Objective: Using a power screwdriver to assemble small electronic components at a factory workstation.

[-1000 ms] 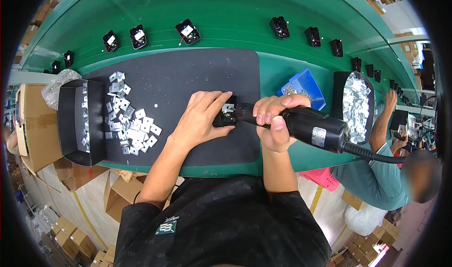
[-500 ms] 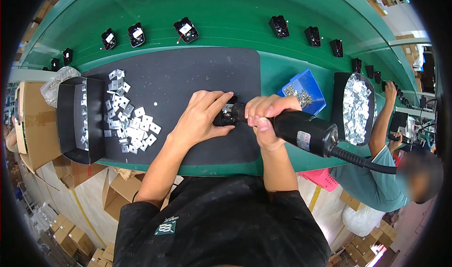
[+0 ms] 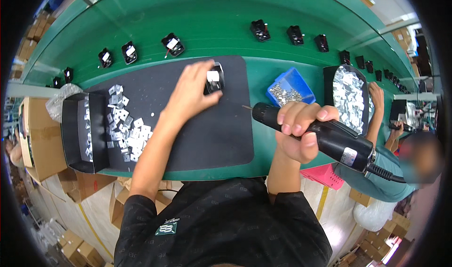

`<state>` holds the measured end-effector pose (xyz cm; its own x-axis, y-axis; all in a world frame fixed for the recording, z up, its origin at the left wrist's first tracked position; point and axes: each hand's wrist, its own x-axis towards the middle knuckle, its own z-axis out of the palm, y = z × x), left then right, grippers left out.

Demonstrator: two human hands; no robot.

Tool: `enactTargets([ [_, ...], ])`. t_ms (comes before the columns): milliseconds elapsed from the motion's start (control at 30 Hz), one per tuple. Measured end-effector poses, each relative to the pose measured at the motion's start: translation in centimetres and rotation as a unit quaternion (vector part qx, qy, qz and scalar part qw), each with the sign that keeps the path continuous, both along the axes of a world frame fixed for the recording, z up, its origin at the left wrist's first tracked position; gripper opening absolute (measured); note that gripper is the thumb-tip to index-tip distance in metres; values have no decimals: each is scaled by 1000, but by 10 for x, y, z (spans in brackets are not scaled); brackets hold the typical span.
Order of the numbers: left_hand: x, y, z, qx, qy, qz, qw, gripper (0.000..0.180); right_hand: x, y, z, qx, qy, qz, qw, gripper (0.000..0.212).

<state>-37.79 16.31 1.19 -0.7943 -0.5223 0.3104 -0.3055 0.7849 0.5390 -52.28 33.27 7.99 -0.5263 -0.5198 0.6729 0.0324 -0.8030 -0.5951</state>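
Observation:
My left hand (image 3: 192, 92) grips a small black plastic housing (image 3: 216, 80) with a white label, fingers along its far left side and thumb at its near edge. The housing is over the far right part of the dark grey mat (image 3: 207, 140). In my right hand (image 3: 301, 130) is a black corded electric screwdriver (image 3: 343, 143), its thin bit pointing left over the mat's right edge, apart from the housing. Beyond that hand stands a blue bin (image 3: 301, 85) of small screws (image 3: 284, 95). Loose square metal plates (image 3: 123, 121) lie on the mat's left side.
A black box (image 3: 101, 135) with metal plates stands at the left, and another black tray (image 3: 328, 83) full of plates at the right. Several black housings (image 3: 173, 45) line the green far surface (image 3: 212, 24). A co-worker (image 3: 372, 168) works at the right.
My left hand has carried the housing away from me and slightly left. My right hand has drawn the screwdriver off it, back to the right. The view has shifted somewhat.

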Motion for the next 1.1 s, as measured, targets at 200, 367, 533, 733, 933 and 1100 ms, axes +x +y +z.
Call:
enactTargets([
  [200, -49, -81, -10, -33, -14, 46, 998, 72, -14, 36, -1, 23, -18, -98, 995, 35],
  [367, -105, -74, -3, -187, -63, 54, 979, 75, -26, 70, -2, 31, -9, -163, 986, 36],
  [533, -154, -61, -12, -200, -65, 11, 978, 60, -19, 68, 0, 38, -16, -155, 987, 37],
  [733, -164, -58, -39, -153, 25, -18, 988, 21, -18, 68, -3, 26, 7, -101, 995, 34],
  [933, -85, 0, -6, -113, 108, -115, 981, 20, -22, 72, -5, 7, -14, -94, 995, 36],
  [1100, 12, 47, -4, -49, 8, -89, 995, 27, -31, 60, -15, 19, -9, -25, 999, 35],
])
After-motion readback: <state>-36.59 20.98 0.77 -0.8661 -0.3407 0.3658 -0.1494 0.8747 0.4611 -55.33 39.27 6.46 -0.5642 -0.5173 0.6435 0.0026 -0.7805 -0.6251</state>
